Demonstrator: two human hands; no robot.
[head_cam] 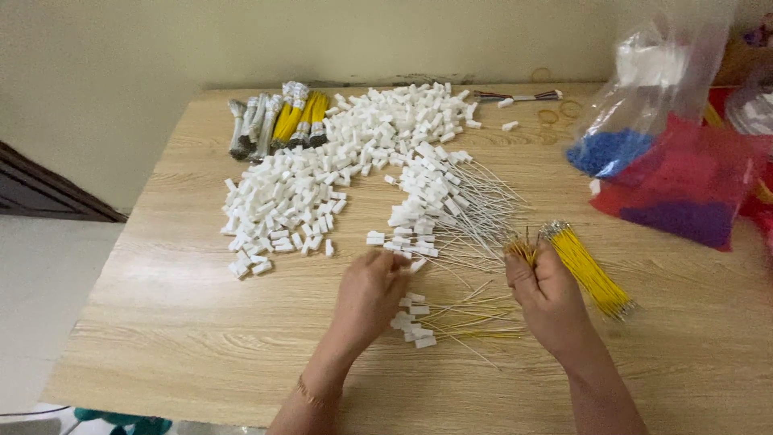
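While right hand (pixel 547 294) grips yellow wires (pixel 592 270) | table edge (pixel 161 407) near.

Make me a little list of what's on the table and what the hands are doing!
Table: wooden
Left hand: at the white plugs, fingers closed on one
Right hand: grips yellow wires
Between hands: wired plugs
Far edge: wire bundles
Right side: bags of blue and red bits
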